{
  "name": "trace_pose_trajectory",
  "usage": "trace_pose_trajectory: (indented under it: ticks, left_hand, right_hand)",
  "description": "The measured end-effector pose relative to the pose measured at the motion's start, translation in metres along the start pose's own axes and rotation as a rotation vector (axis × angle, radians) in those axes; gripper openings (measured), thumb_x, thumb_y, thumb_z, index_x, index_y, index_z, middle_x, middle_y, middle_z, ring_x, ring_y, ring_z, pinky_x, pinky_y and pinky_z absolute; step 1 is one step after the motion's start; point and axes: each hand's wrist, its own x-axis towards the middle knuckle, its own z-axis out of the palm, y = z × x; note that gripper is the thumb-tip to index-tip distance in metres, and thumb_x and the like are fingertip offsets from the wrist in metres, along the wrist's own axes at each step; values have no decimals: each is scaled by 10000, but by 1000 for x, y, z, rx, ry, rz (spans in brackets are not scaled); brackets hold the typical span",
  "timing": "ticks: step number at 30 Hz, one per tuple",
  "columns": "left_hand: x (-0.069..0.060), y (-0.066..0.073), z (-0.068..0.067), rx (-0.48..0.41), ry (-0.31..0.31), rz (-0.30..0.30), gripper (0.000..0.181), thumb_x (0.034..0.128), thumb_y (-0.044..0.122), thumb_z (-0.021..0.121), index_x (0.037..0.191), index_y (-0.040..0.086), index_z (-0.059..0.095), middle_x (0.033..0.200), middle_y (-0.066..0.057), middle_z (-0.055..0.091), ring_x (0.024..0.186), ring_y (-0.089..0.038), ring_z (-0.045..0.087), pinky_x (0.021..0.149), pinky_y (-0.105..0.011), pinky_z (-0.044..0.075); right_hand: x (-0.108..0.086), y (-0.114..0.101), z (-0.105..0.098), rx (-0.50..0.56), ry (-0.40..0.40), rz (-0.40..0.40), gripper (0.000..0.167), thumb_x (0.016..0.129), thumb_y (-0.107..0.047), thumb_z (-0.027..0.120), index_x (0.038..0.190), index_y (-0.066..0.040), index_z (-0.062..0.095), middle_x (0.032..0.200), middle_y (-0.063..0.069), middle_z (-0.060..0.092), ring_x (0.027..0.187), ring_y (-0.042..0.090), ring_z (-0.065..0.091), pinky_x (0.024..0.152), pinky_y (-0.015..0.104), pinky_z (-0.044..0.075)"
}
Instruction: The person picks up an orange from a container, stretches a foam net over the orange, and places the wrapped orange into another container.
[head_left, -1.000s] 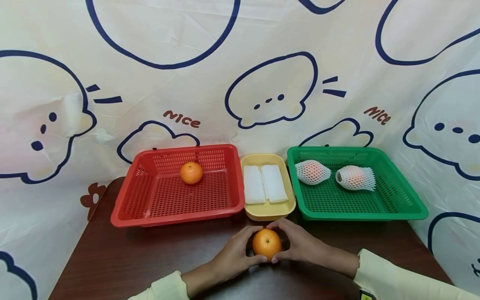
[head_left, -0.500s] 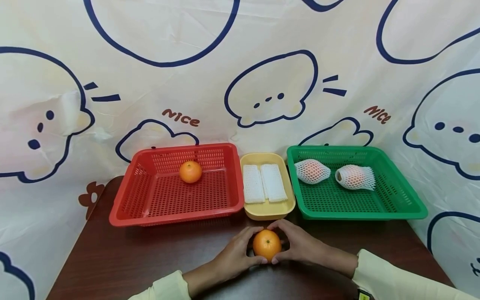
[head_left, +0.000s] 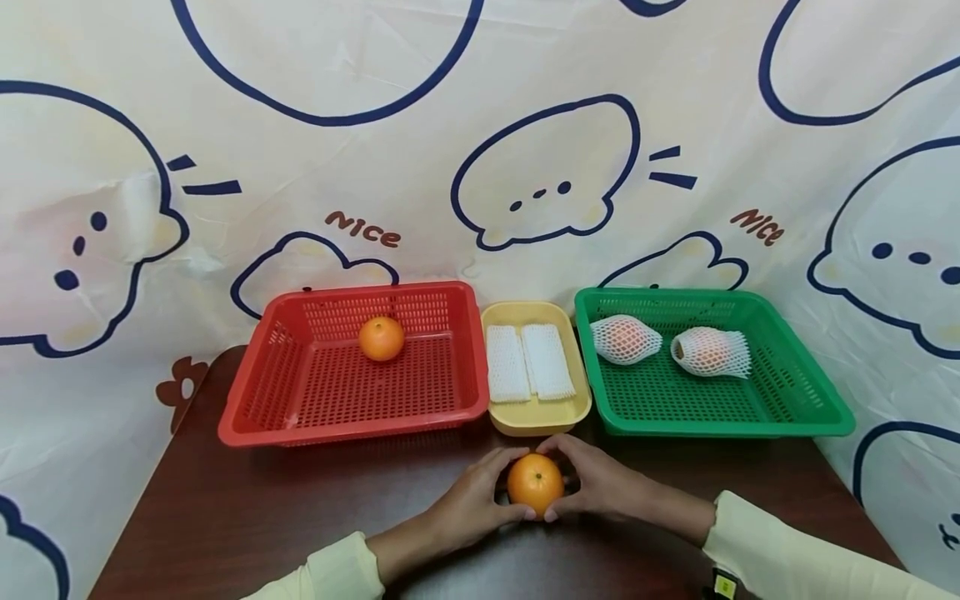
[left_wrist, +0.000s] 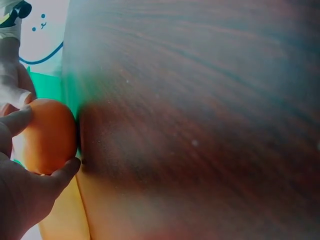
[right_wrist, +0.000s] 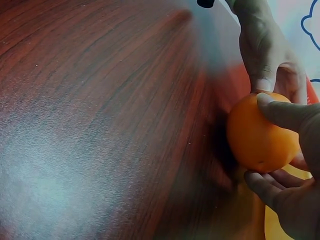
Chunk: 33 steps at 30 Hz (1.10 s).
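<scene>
Both hands held an orange (head_left: 536, 482) low over the front of the tabletop (head_left: 300, 500).
The left hand (head_left: 471, 500) and the right hand (head_left: 597, 482) faced each other across the fruit, each grip closed on it with thumb at the near side and fingers at the far side; whether the fruit touched the wood could not be told. Just beyond stood a yellow tray (head_left: 536, 422) with two white foam nets (head_left: 547, 361) side by side. To its left, a red basket (head_left: 352, 427) held a second orange (head_left: 382, 338); to its right, a green basket (head_left: 727, 428) held two fruits in foam sleeves (head_left: 711, 352), lying apart. A patterned sheet (head_left: 420, 175) hung behind.
</scene>
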Motion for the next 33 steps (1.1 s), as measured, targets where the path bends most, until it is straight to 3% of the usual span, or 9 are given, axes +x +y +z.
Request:
trace_pose_trajectory:
  ticks: [5, 9, 13, 16, 21, 26, 29, 31, 33]
  left_hand:
    - [1, 2, 0, 1, -3, -13, 700, 857, 346, 841, 1443, 128, 527, 1409, -7, 586, 1271, -163, 574, 1081, -366, 499]
    - [3, 4, 0, 14, -8, -25, 725, 856, 361, 840, 1454, 108, 519, 1418, -9, 580, 1269, -158, 571, 1067, -332, 498]
    - [4, 5, 1, 21, -1, -30, 738, 846, 336, 853, 1459, 97, 518, 1417, -9, 586, 1263, -151, 566, 1077, -336, 489]
    - [4, 6, 2, 20, 6, -33, 738, 833, 296, 868, 1453, 91, 524, 1407, -6, 592, 1260, -145, 566, 1090, -345, 480]
    - [3, 6, 3, 12, 11, -32, 749, 822, 263, 880, 1448, 56, 525, 1382, -11, 603, 1233, -132, 576, 1080, -319, 482]
    - [3, 6, 1, 14, 17, -30, 750, 820, 264, 881, 1446, 49, 527, 1370, -11, 608, 1223, -125, 580, 1069, -302, 484]
    - [4, 7, 1, 22, 21, -29, 742, 818, 257, 883, 1439, 51, 534, 1364, -13, 611, 1210, -125, 582, 1063, -296, 484]
    - [4, 8, 1, 24, 21, -29, 737, 816, 252, 885, 1435, 53, 538, 1362, -15, 612, 1210, -126, 582, 1064, -295, 483]
    - [4, 8, 1, 23, 18, -28, 734, 816, 249, 885, 1434, 54, 539, 1361, -18, 612, 1213, -127, 581, 1067, -296, 482]
  right_hand:
    - [2, -11, -9, -139, -48, 33, 706, 812, -410, 872, 1334, -106, 508, 1347, 65, 566, 1210, 199, 572, 997, 339, 531]
    - [10, -34, -24, -246, -81, 90, 658, 872, -447, 808, 1320, -60, 519, 1239, 64, 599, 1095, 168, 581, 930, 373, 531]
    - [29, -63, -41, -379, -9, 143, 515, 947, -406, 736, 1265, -31, 583, 1057, 53, 645, 893, 153, 586, 787, 347, 539]
    - [50, -79, -53, -442, 59, 179, 411, 983, -331, 698, 1256, -36, 612, 1022, 43, 668, 834, 147, 583, 758, 317, 544]
    - [89, -84, -71, -516, 107, 232, 385, 1025, -276, 632, 1275, 14, 603, 1107, 124, 695, 930, 214, 640, 857, 367, 570]
    - [132, -78, -85, -577, 62, 374, 489, 1040, -326, 589, 1379, 26, 566, 1325, 177, 657, 1160, 268, 644, 1026, 408, 531]
    - [151, -71, -90, -529, 41, 430, 412, 1035, -336, 592, 1250, 13, 637, 1183, 153, 706, 1027, 231, 676, 916, 340, 551]
    - [160, -65, -92, -451, 37, 457, 318, 1027, -314, 604, 1007, -3, 669, 943, 104, 706, 839, 188, 659, 770, 278, 534]
    - [168, -60, -92, -388, 33, 482, 341, 1022, -287, 610, 774, -54, 603, 718, 37, 608, 662, 140, 574, 632, 227, 461]
